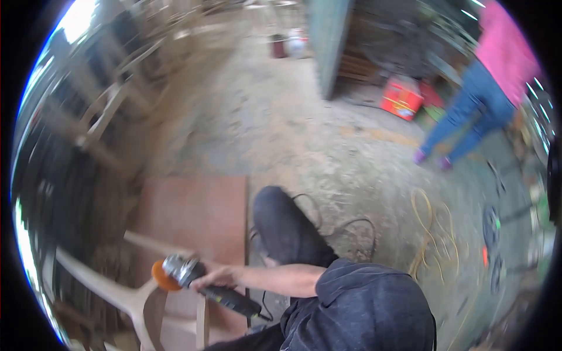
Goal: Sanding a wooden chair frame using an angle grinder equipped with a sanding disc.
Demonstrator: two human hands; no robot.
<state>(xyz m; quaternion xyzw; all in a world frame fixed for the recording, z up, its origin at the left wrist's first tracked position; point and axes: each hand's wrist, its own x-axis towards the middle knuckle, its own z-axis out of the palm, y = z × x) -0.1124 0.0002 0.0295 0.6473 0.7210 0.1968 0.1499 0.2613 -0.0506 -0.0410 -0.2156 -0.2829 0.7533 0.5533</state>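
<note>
My right hand [215, 276] is closed around an angle grinder [231, 299] with a silver head and a dark body. An orange round disc [164, 277] is fitted on the grinder's head. The disc is right beside a pale bare-wood chair frame [137, 301] with curved arms, at the lower left; whether it touches the wood I cannot tell. A black cord runs from the grinder's rear end. My left hand does not show.
Under the chair frame lies a reddish-brown board [196, 205]. More wooden frames [105, 114] stand blurred along the left. Yellow cord [430, 234] loops on the floor at right. A red box [402, 98] sits farther back, near a person in a pink top [506, 52].
</note>
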